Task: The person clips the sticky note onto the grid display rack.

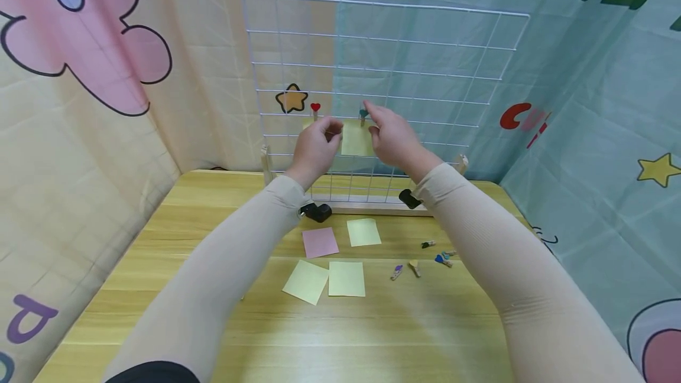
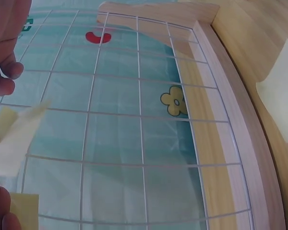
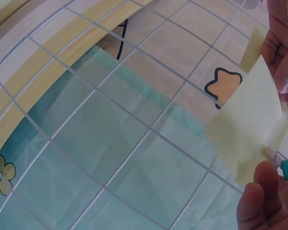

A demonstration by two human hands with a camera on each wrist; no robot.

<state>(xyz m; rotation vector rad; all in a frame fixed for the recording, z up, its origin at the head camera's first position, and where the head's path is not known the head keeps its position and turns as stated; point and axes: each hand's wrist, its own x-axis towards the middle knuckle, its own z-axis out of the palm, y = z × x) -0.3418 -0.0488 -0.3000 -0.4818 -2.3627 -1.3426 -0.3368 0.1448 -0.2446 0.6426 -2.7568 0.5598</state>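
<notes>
1. The left hand (image 1: 319, 148) was at the middle of a white wire grid (image 1: 372, 3), just beside the left edge of a hanging pale yellow note (image 1: 355, 140). Its fingers were curled in; I cannot tell whether they pinched the paper.
2. The right hand (image 1: 395, 135) was at the note's right side. Its fingers were spread, the forefinger reaching up to a teal clip (image 1: 363, 114) and the thumb held apart below; I cannot tell whether the fingertip touched the clip.
3. That clip sat upright at the note's top edge, and the sheet's lower part stood out from the wires.
4. Another yellow note (image 2: 26, 212), partly hidden by the left hand, was on the grid to the left, with a red heart clip (image 1: 315, 109) at its top.
5. The grid stood on a wooden base (image 1: 372, 208) near the far edge of the worktop (image 1: 319, 341).
6. In front of the base, around the worktop's middle, lay a pink note (image 1: 320, 243) and three loose yellow notes (image 1: 347, 280).
7. Toward the worktop's right edge lay a few small clips, among them a purple one (image 1: 396, 272), a yellow one (image 1: 415, 269) and a blue one (image 1: 443, 260).
</notes>
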